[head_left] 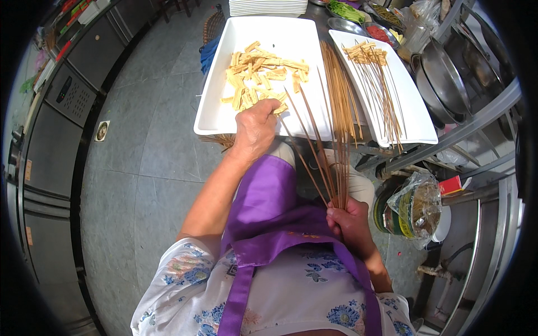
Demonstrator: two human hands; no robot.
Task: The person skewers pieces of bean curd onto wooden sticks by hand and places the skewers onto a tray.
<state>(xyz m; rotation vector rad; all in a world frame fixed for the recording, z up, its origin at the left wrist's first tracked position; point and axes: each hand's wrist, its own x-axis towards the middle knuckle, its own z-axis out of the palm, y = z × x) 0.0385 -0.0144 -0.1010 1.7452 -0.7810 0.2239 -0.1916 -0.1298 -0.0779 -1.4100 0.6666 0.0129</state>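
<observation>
The right hand [350, 221] is clutching loose skewers [325, 162] that are fanning toward the tray [216, 101] and could slip, while the left hand [256, 126] seems to be pinching strips [260, 73] there.

We see plate stack [268, 7] top centre, veg dishes [358, 15] beside it, steel pans [445, 84] at right, grey floor [151, 140], steel cabinets [50, 151] at left.
</observation>
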